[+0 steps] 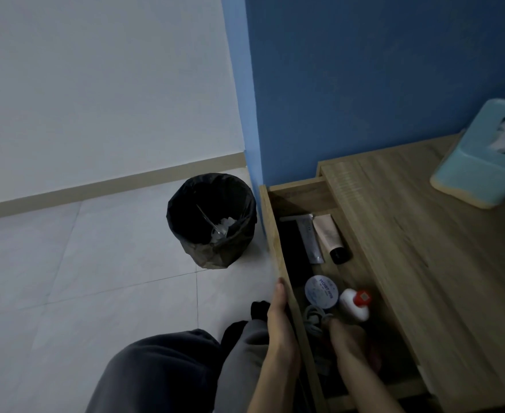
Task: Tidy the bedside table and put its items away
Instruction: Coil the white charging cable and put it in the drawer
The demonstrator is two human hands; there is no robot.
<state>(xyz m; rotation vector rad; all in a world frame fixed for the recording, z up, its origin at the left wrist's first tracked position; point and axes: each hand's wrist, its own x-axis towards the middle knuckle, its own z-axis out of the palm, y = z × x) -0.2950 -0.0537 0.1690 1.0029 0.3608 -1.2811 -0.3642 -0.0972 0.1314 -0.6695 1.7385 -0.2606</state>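
Note:
The wooden bedside table [418, 234] has its drawer [275, 234] pulled out to the left. My left hand [281, 326] grips the drawer's front panel. My right hand [349, 338] reaches inside the drawer, fingers on a grey coiled cable [313, 318]; whether it grips the cable is unclear. Beside it lie a round white-and-blue tin [321, 292] and a white bottle with a red cap [355, 304]. Farther back sit a pink tube with a black cap [330, 236], a silver tube [309, 238] and a flat black item [293, 248].
A light blue tissue box [483, 162] stands on the tabletop at the right. A bin with a black liner [212, 219], holding some trash, stands on the tiled floor just left of the drawer. A blue wall rises behind the table. My knees are at the bottom.

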